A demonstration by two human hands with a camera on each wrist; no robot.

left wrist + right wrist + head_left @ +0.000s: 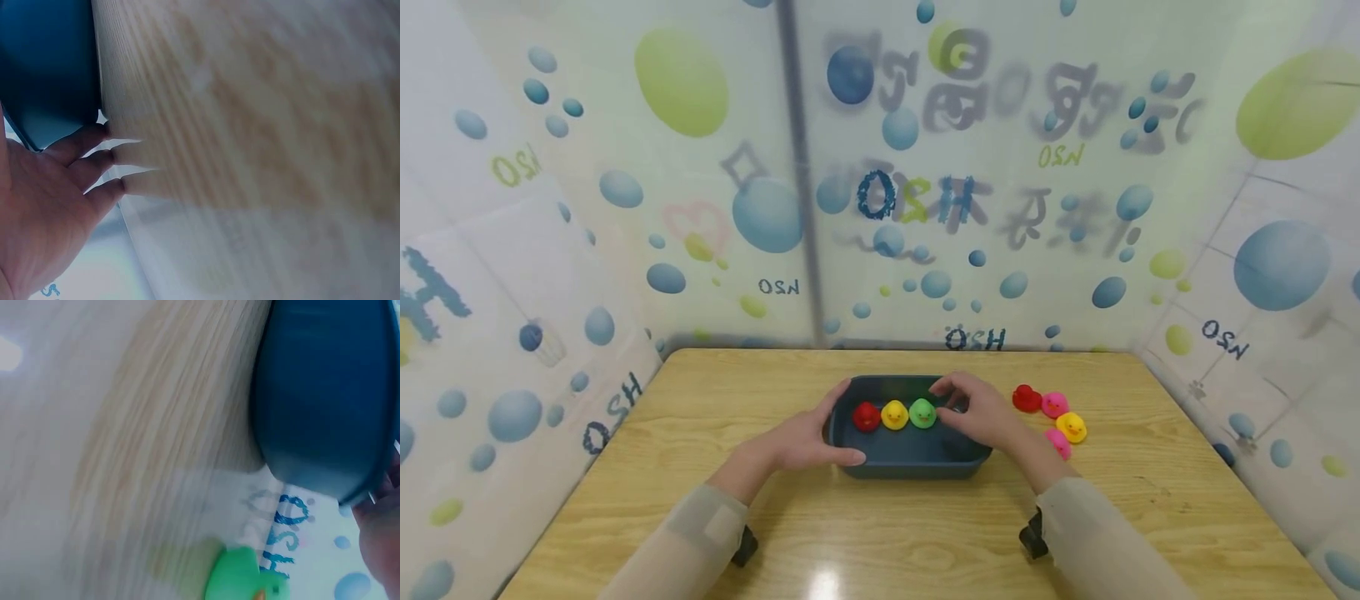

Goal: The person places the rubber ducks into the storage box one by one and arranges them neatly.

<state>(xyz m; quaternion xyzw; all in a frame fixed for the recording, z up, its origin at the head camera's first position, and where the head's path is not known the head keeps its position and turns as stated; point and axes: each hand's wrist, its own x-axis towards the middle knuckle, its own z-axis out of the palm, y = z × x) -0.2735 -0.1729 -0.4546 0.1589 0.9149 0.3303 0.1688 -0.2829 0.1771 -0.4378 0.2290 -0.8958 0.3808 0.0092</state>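
Observation:
A dark blue rectangular bin (910,469) sits on the wooden table. Inside, a red duck (866,417), a yellow duck (894,415) and a green duck (922,413) stand in a row, left to right. My left hand (801,437) grips the bin's left end, thumb over the front rim and fingers at the back corner; the left wrist view shows those fingers (94,164) against its end wall. Over the right part of the bin, my right hand (981,412) has thumb and forefinger spread apart, with the thumb tip right beside the green duck.
Right of the bin lie another red duck (1026,398), a pink duck (1055,405), a yellow duck (1071,427) and a second pink duck (1058,443), partly hidden by my forearm. The right wrist view shows a green duck (240,578) outside the bin. Patterned curtains (887,275) border the table.

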